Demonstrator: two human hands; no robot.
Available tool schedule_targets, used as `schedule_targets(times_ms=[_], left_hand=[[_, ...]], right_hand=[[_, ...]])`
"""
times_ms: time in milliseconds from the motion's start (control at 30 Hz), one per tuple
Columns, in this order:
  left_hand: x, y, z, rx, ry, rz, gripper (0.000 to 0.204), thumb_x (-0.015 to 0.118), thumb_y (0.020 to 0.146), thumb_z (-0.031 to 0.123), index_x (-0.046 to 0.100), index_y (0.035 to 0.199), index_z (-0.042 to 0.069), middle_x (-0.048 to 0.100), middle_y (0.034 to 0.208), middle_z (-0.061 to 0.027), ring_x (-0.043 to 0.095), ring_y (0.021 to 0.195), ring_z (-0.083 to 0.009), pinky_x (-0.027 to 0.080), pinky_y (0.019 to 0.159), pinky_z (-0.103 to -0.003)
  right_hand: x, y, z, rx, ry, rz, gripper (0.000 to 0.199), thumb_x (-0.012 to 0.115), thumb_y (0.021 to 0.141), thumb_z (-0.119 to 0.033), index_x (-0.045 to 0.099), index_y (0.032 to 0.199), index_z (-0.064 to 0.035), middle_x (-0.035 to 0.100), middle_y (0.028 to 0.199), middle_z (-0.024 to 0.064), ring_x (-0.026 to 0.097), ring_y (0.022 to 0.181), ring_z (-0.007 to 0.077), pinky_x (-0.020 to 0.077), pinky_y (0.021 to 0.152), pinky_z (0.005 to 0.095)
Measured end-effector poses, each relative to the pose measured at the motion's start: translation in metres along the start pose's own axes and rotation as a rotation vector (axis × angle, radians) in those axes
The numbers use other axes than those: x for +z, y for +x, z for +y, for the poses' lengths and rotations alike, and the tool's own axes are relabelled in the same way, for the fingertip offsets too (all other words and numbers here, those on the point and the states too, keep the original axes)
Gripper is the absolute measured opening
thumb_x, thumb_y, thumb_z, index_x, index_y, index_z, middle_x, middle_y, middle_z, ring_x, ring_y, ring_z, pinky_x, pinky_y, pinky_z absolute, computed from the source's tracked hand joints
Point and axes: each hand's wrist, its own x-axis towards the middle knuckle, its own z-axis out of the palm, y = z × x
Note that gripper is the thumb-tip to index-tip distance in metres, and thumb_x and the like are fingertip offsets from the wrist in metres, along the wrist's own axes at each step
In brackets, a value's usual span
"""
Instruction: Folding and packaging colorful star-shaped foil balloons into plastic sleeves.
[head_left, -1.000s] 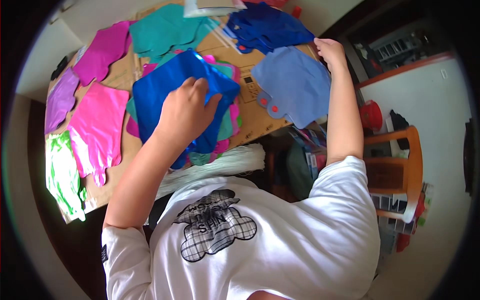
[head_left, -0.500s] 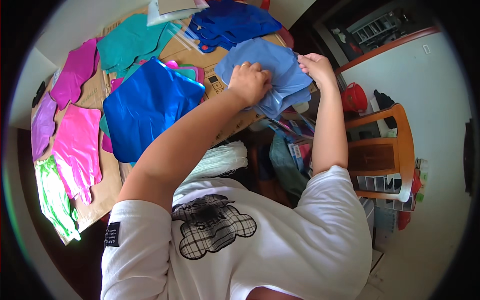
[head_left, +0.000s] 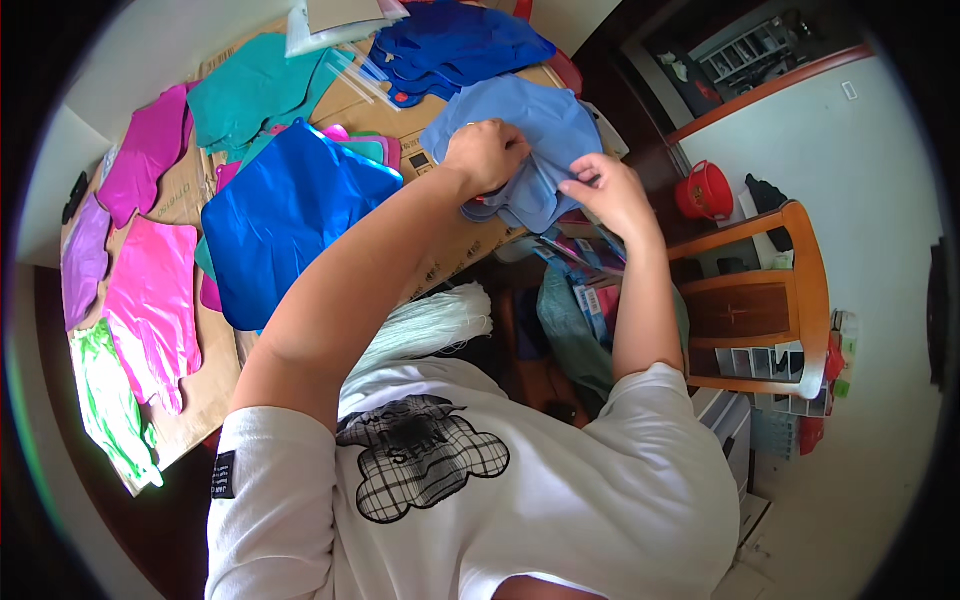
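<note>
Pale-blue sheets (head_left: 550, 110) are lying on the right end of the desk (head_left: 220, 370), left hand (head_left: 487, 157) curling its grip on them (can't tell if it's pinching any), right hand (head_left: 612, 190) keeping a half-open grip alongside. Packets (head_left: 595, 303) are crowding a green bag (head_left: 568, 338); a red bucket (head_left: 706, 190) is sitting beyond, contents unclear.

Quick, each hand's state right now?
Left hand: fingers curled on the light blue sheets; grip cannot be told.
Right hand: open, fingers parted, at their right edge.
</note>
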Motion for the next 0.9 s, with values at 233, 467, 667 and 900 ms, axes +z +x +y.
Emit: schedule_targets(times_ms=[233,467,667,900], left_hand=[[-0.013,0.002,0.004,-0.216,-0.310,-0.063,0.033,0.055,0.089,0.032,0.066,0.103,0.005,0.066,0.103,-0.0168,0.061,0.101,-0.0326,0.046,0.089,-0.037],[-0.012,0.001,0.002,-0.192,-0.234,-0.076,0.035,0.059,0.086,0.033,0.065,0.105,0.005,0.064,0.105,-0.0176,0.060,0.101,-0.0332,0.046,0.089,-0.038],[-0.022,-0.022,0.024,0.130,-0.092,0.030,0.058,0.074,0.075,0.041,0.056,0.115,0.003,0.058,0.111,-0.0169,0.062,0.095,-0.0307,0.049,0.085,-0.038],[-0.019,-0.028,0.028,0.166,0.014,-0.037,0.035,0.065,0.081,0.036,0.068,0.095,0.003,0.066,0.093,-0.0177,0.065,0.087,-0.0333,0.050,0.081,-0.042]], right_hand=[[-0.003,0.001,-0.018,0.177,-0.251,-0.039,0.035,0.075,0.073,-0.025,0.064,0.094,0.0007,0.066,0.090,0.0116,0.063,0.075,0.0248,0.0493,0.073,0.0346],[-0.001,0.002,-0.020,0.459,1.037,-0.123,0.019,0.064,0.084,-0.024,0.065,0.091,-0.0063,0.067,0.081,0.0046,0.065,0.072,0.0148,0.0414,0.056,0.0229],[0.015,0.011,-0.018,0.425,0.859,-0.059,0.020,0.058,0.086,-0.023,0.065,0.091,-0.0050,0.067,0.079,0.0040,0.062,0.064,0.0117,0.0403,0.056,0.0219],[0.016,0.013,-0.031,0.394,0.713,-0.006,0.020,0.058,0.085,-0.021,0.065,0.093,-0.0043,0.067,0.084,0.0055,0.062,0.067,0.0133,0.0431,0.059,0.0244]])
